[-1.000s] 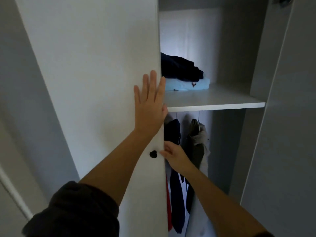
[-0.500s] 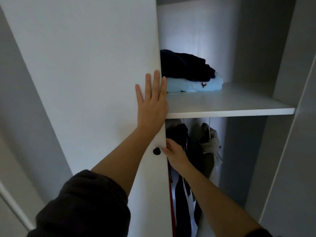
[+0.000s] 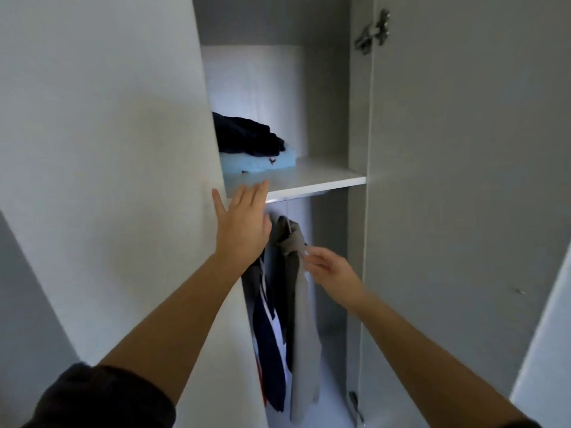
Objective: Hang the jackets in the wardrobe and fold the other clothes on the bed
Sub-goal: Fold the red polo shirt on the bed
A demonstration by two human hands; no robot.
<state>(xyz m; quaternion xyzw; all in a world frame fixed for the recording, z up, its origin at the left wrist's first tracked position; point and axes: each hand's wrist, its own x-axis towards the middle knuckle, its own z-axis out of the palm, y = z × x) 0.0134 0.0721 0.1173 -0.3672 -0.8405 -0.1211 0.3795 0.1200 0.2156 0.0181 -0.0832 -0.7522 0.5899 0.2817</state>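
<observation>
Two hands are up at the wardrobe (image 3: 327, 103), and both sit differently than half a second ago. Your left hand (image 3: 244, 223) was flat on the left door (image 3: 108, 149), just inside its edge. Now it lies past that edge, fingers reaching over the front lip of the shelf (image 3: 324, 180). Its grip is spread, fingers straight, the little finger splayed out to the left.

Your right hand (image 3: 333, 270) was at the door's edge beside a small black knob. Now it is off the door and further right, just beside the shoulder of the grey jacket (image 3: 302, 319). Its grip is loose, fingers half bent and holding nothing you can make out; blur hides whether the tips touch the cloth.

The grey jacket hangs under the shelf, with a navy jacket (image 3: 268, 332) just beside it on the left, partly behind the left door. On the shelf the dark folded garment (image 3: 247, 137) lies on the light blue one (image 3: 259, 163), as before.

Your view has swung: the right door (image 3: 463, 180) now fills the right side, its hinge (image 3: 374, 30) near the top. A dark sleeve (image 3: 92, 396) covers your left upper arm.
</observation>
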